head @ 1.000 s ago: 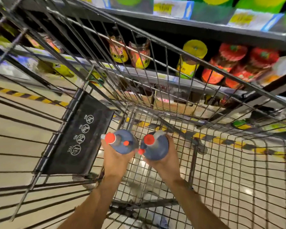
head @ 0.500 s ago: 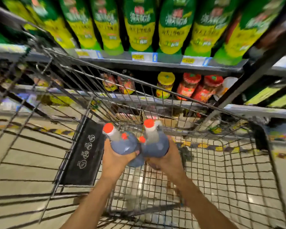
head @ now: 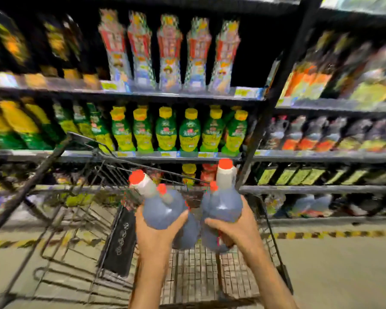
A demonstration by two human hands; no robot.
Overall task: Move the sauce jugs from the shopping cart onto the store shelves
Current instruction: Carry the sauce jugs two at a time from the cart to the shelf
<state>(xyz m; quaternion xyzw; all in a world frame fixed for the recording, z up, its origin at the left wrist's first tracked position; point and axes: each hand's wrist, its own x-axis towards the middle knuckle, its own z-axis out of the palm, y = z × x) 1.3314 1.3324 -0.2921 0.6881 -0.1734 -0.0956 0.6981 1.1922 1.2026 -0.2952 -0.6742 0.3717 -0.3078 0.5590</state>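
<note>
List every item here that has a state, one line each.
Left jug: red cap on, tilted left, held above the cart.
Right jug: red cap on, nearly upright, held.
Left hand: grip closed on left jug.
Right hand: grip closed on right jug.
Shopping cart: visible floor bare.

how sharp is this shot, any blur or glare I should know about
Head view: heavy motion blur on the shelf bottles, worst toward the edges; the left hand, right hand and dark jugs are clearer; a small glare spot on the right jug; wide-angle bending of the shelf upright.
</note>
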